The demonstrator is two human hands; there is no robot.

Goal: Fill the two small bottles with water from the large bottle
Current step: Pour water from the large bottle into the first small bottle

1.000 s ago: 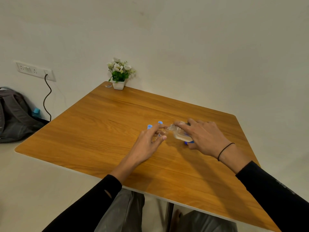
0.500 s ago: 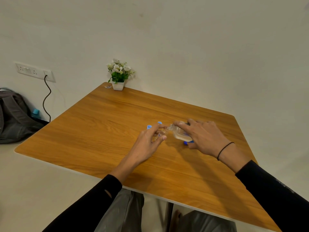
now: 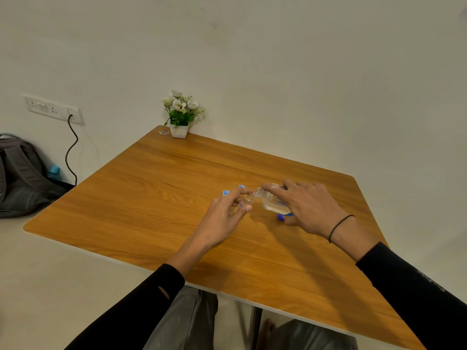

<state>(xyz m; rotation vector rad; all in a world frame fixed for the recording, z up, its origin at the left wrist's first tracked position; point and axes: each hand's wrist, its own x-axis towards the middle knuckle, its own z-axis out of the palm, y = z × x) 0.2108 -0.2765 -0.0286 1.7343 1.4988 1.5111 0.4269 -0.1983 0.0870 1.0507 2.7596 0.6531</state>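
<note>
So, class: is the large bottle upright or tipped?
Tipped: the right hand holds the large bottle tilted, neck at the small bottle.

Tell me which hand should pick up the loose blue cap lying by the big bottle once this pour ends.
Right, probably. The right hand holds the tilted big bottle, and the blue cap lies on the table just beneath it. The left hand steadies the small bottle, farther from that cap.

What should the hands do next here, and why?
Probably tip the large bottle slightly more. The right hand holds it tilted, mouth at the small bottle gripped by the left hand, and water remains inside.
</note>
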